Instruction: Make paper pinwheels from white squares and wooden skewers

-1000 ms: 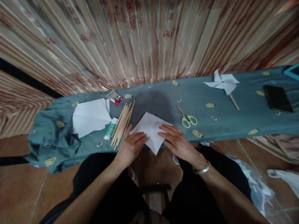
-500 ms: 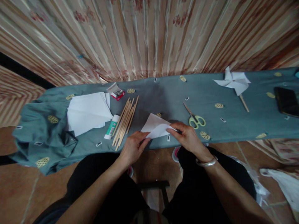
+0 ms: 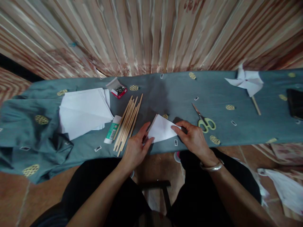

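A folded sheet of white paper (image 3: pixel 162 128), now a triangle, lies at the near edge of the cloth-covered table between my hands. My right hand (image 3: pixel 193 137) pinches its right corner between thumb and fingers. At the left edge, my left hand (image 3: pixel 137 143) holds the paper with thumb and fingers around that side. Wooden sticks (image 3: pixel 127 124) lie in a bunch just left of my left hand. Beyond my right hand rest scissors (image 3: pixel 204 121) with light green handles, blades pointing away.
A glue stick (image 3: pixel 112 129) lies beside the sticks, near a stack of white paper (image 3: pixel 85 112). Behind them is an open red box (image 3: pixel 118 90) of small metal pieces. A paper pinwheel (image 3: pixel 248 82) and a dark phone-like object (image 3: pixel 294 104) lie at the right.
The paper's raised flap has come down, so the sheet now forms a flat triangle. My left hand's fingers have shifted up along its left edge. The view has shifted slightly.
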The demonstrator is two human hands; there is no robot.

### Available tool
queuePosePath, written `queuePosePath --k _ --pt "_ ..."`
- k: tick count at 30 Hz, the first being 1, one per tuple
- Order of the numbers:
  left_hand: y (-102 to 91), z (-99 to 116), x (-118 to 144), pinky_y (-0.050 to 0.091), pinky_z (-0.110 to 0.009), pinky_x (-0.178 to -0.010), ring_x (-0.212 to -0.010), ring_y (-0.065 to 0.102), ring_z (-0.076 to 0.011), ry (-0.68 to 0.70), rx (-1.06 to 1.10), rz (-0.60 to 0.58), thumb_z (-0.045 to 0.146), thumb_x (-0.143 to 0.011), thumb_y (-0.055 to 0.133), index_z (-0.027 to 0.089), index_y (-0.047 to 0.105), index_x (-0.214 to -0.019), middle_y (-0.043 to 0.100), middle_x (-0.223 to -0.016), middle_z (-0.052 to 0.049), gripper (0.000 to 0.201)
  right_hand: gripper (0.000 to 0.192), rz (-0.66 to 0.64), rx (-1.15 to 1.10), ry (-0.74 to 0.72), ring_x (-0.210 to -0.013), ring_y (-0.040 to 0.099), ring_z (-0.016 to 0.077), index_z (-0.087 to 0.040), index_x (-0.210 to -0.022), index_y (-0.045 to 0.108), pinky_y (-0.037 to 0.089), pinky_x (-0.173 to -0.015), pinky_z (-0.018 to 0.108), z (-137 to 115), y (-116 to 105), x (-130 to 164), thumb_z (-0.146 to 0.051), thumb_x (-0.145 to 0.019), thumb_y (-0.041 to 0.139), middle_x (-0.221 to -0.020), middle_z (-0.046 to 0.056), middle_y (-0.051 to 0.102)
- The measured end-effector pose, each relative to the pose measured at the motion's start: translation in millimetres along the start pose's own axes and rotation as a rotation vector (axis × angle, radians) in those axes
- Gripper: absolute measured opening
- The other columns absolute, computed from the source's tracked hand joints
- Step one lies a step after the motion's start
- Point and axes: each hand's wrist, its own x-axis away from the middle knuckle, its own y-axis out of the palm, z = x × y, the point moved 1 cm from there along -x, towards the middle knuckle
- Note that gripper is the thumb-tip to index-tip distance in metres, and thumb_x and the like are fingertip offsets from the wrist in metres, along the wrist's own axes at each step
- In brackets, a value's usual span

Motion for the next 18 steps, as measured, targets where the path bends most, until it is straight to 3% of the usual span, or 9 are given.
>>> queuePosePath --k 5,10,14,18 --pt "-1.1 -5.6 -0.8 0.057 -0.031 -0.075 -0.080 0.069 -0.0185 0.097 -0.131 0.032 0.033 -0.094 0.053 0.016 0.046 -0.138 0.072 -0.096 -0.007 0.047 0.030 0.022 0.036 -0.002 -0.059 0.062 0.0161 -0.020 -0.086 0.070 0.047 -0.060 0.028 -1.0 1.6 -1.4 -0.046 -0.090 0.056 -0.069 0.002 0.069" --pt "-4.4 11.4 -6.3 0.051 -0.046 -0.099 -0.119 0.058 -0.0287 0.266 -0.321 0.099 0.023 -0.094 0.052 0.015 0.050 -0.133 0.061 -0.128 -0.017 0.040 0.028 0.019 0.062 0.016 -0.061 0.064 0.0168 -0.020 -0.088 0.070 0.047 -0.062 0.028 -3.1 2.4 -2.8 -0.044 -0.089 0.057 -0.073 0.003 0.072" --pt "12.3 30.6 -6.4 0.039 -0.054 -0.113 -0.142 0.037 -0.0290 0.456 -0.308 -0.039 0.016 -0.096 0.044 0.015 0.040 -0.141 0.050 -0.145 -0.017 0.045 0.028 0.001 0.067 0.021 -0.059 0.064 0.0168 -0.021 -0.087 0.069 0.047 -0.060 0.028 -6.1 2.2 -4.5 -0.045 -0.090 0.056 -0.069 0.002 0.070" --pt "32.6 29.1 -2.3 0.036 -0.058 -0.113 -0.146 0.029 -0.0344 0.433 -0.355 -0.105 0.029 -0.096 0.050 0.009 0.035 -0.142 0.042 -0.149 -0.024 0.053 0.026 0.007 0.083 0.021 -0.059 0.064 0.0166 -0.021 -0.086 0.069 0.047 -0.061 0.027 -6.7 2.6 -4.4 -0.042 -0.090 0.056 -0.069 0.002 0.070"
